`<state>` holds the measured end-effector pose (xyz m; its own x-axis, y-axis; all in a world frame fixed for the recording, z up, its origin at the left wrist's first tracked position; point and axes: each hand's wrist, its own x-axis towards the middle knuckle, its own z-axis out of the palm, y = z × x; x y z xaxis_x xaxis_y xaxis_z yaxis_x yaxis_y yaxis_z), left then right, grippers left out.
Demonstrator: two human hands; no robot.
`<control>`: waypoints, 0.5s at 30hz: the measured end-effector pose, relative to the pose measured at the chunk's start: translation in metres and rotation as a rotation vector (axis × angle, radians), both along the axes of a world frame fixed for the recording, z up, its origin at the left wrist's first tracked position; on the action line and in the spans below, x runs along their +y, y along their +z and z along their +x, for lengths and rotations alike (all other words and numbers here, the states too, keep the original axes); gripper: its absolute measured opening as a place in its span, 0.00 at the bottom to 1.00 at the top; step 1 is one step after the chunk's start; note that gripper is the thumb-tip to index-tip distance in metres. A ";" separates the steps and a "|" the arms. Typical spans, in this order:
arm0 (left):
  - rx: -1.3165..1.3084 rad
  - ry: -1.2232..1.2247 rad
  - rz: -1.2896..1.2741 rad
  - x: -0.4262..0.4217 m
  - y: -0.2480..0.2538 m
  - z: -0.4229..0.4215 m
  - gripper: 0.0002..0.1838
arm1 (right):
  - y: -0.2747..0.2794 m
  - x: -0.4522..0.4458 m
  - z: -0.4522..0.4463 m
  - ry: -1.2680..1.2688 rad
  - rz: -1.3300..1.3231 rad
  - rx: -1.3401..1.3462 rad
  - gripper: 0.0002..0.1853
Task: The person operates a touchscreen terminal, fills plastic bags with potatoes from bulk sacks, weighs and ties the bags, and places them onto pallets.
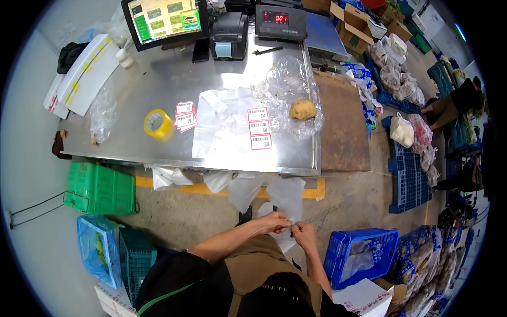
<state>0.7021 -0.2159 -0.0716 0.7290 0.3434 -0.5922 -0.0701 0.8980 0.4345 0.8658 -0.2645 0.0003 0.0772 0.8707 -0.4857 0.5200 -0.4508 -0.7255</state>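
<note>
Near the body, below the table's front edge, my left hand (274, 222) and my right hand (303, 234) are close together. Both have their fingers closed on the clear plastic bag (285, 198) that hangs between them. On the metal table (132, 140), a potato (302, 109) rests on crumpled clear film (288, 79). Three barcode labels (259, 127) lie in a column on a translucent plastic sheet (219, 121). More labels (185, 116) are left of it, beside a yellow tape roll (158, 124).
A monitor (166, 21), a label printer (229, 36) and a scale display (281, 22) stand at the back. Green (101, 188) and blue (362, 258) crates flank the body. Bagged produce (393, 68) and another person's legs (449, 105) are at right.
</note>
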 end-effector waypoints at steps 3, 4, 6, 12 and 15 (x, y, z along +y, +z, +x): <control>0.145 0.006 -0.076 -0.011 -0.011 -0.013 0.06 | -0.037 -0.006 -0.005 0.153 -0.005 0.001 0.12; 0.202 0.039 -0.092 -0.017 -0.016 -0.023 0.06 | -0.043 -0.005 -0.009 0.185 -0.037 0.057 0.12; 0.395 0.096 -0.075 -0.026 -0.014 -0.045 0.07 | -0.064 0.002 -0.009 0.218 -0.097 0.199 0.13; 0.588 0.447 -0.174 -0.105 -0.037 -0.178 0.08 | -0.187 0.076 0.000 -0.497 -0.158 0.700 0.11; 0.736 0.744 -0.205 -0.137 -0.005 -0.210 0.05 | -0.282 0.118 -0.023 -0.629 -0.194 0.737 0.15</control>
